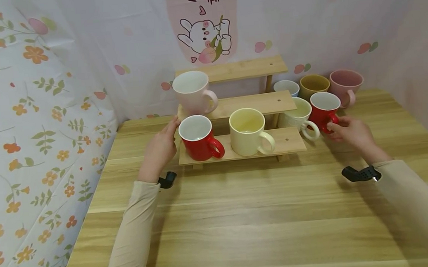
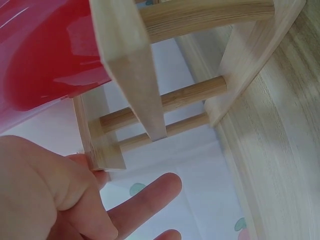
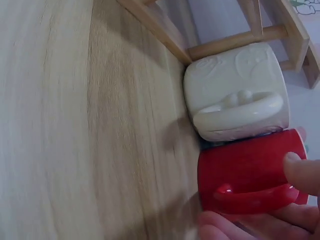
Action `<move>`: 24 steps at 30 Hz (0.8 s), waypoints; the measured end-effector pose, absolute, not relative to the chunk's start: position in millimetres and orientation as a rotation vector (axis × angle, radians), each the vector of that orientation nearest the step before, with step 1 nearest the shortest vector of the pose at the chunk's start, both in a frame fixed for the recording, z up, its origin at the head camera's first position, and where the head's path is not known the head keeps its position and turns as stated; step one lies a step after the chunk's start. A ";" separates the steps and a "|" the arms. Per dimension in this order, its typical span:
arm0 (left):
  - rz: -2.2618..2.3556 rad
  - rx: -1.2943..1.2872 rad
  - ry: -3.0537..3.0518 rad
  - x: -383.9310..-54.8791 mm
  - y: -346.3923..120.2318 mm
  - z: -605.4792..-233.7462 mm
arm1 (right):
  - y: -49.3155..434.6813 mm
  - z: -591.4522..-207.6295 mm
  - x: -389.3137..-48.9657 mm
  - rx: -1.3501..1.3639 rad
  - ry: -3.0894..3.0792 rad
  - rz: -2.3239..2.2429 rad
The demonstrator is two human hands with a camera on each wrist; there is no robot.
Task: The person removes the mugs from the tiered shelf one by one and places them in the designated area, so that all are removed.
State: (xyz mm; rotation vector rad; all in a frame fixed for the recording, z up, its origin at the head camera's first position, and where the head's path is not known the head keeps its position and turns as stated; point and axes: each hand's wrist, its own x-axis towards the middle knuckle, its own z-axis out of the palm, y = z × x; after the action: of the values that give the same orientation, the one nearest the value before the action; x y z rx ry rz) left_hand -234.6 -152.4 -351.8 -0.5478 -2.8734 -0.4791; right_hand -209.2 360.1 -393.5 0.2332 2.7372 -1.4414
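Note:
My left hand [image 1: 160, 150] grips the left end of the middle board of a three-tier wooden rack [image 1: 249, 105], with other fingers stretched out below in the left wrist view. A red mug with a white inside [image 1: 196, 139] and a cream mug [image 1: 247, 133] stand on the lowest board. Above them, a pale pink mug [image 1: 192, 95] sits on the middle board. Over to the right, my right hand [image 1: 353, 134] holds a second red mug [image 3: 245, 165] by its wall and handle side. That mug stands upright beside a cream embossed mug [image 3: 235, 90].
Behind the held mug are a pink mug [image 1: 346, 83], a mustard mug [image 1: 314, 84] and a light blue mug [image 1: 286, 87], close together. A wood-grain table [image 1: 257, 213] stretches in front of the rack. Patterned cloth [image 1: 133, 40] hangs behind and at the left.

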 end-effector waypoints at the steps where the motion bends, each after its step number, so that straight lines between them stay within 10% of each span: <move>1: -0.480 -0.546 -2.877 -234.5 -152.3 -351.8 | 360.6 -392.7 -208.5 0.223 2.753 -1.413; 24: -0.496 -0.547 -2.857 -235.2 -153.5 -353.7 | 327.3 -344.0 -196.1 0.156 3.140 -1.088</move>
State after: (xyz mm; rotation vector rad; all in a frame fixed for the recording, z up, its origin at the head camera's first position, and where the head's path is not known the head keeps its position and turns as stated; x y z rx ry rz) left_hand -235.2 -153.5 -353.7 -0.5466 -2.8565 -0.4963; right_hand -196.1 327.3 -344.0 0.1557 3.1396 -1.0884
